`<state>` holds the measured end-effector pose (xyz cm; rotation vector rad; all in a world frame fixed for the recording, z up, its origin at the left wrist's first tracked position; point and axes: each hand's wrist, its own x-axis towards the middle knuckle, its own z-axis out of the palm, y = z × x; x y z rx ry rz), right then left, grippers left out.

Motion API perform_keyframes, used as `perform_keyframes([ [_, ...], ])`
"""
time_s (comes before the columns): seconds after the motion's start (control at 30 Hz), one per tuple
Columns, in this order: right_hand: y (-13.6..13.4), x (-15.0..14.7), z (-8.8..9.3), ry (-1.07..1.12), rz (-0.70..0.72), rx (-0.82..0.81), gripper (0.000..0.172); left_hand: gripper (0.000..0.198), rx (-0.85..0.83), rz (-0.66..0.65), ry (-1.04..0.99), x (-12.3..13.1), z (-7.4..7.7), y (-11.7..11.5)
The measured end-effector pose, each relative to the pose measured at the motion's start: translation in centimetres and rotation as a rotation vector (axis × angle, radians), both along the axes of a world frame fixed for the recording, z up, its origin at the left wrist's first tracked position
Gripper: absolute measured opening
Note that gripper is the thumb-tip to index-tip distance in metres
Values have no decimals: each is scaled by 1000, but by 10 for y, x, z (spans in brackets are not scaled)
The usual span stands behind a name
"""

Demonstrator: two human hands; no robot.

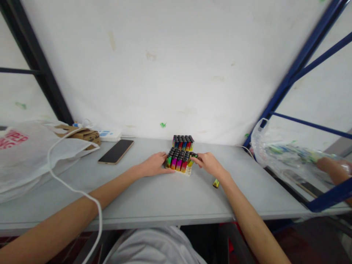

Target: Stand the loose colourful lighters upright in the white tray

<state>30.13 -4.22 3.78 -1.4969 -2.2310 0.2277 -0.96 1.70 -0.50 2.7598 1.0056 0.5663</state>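
Note:
A pale tray [188, 171] holds upright lighters [177, 161] in rows, with bare slots at its right front corner. My left hand [156, 164] rests against the tray's left side, thumb and fingers apart. At the right side, my right hand [206, 163] pinches a yellow lighter [191, 161] over the tray. Behind stands a second group of lighters [183, 142] with black tops. One yellow lighter [216, 183] lies on the table beside my right wrist.
On the grey table [165, 201], a phone [116, 151] lies left. White plastic bags [41, 157], a cardboard box [85, 135] and a white cable [74, 189] are farther left. Blue frame bars [291, 77] stand right; beyond them another person's hand [328, 168] touches clear plastic packaging.

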Motion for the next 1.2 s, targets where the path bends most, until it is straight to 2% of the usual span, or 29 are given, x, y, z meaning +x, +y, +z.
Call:
perform_keyframes([
  [0.17,0,-2,-4,-32,23,-21,52,72,2,9,53,3,8,-6],
  [0.23,-5,11,2,-32,61,-60,46,71,3,9,32,2,6,-5],
  [0.3,-16,31,10,-57,31,-105,38,69,1,8,11,1,2,-3],
  [0.4,-41,62,16,-190,-191,-120,29,68,1,10,-4,-1,-2,1],
  [0.5,-65,76,6,-308,-459,-112,34,70,8,7,-9,-1,-3,2],
  [0.53,-70,76,0,-323,-501,-131,38,70,10,5,-10,-1,-3,2],
  [0.6,-73,69,-12,-310,-492,-181,36,70,11,6,-5,0,-1,0],
  [0.7,-61,54,-18,-198,-346,-160,34,70,11,14,10,1,1,-2],
  [0.8,-37,43,-9,-10,-180,-123,20,68,14,18,14,2,2,-4],
  [0.87,-19,37,1,161,-122,-146,26,66,18,16,16,3,3,-5],
  [0.97,2,26,10,402,-105,-212,33,65,26,17,39,3,4,-6],
  [1.03,11,16,9,499,-116,-195,41,65,24,22,52,4,5,-7],
  [1.1,16,6,3,539,-156,-96,51,66,18,25,49,4,6,-8],
  [1.2,17,-6,-10,481,-230,72,62,66,16,26,33,4,7,-9],
])
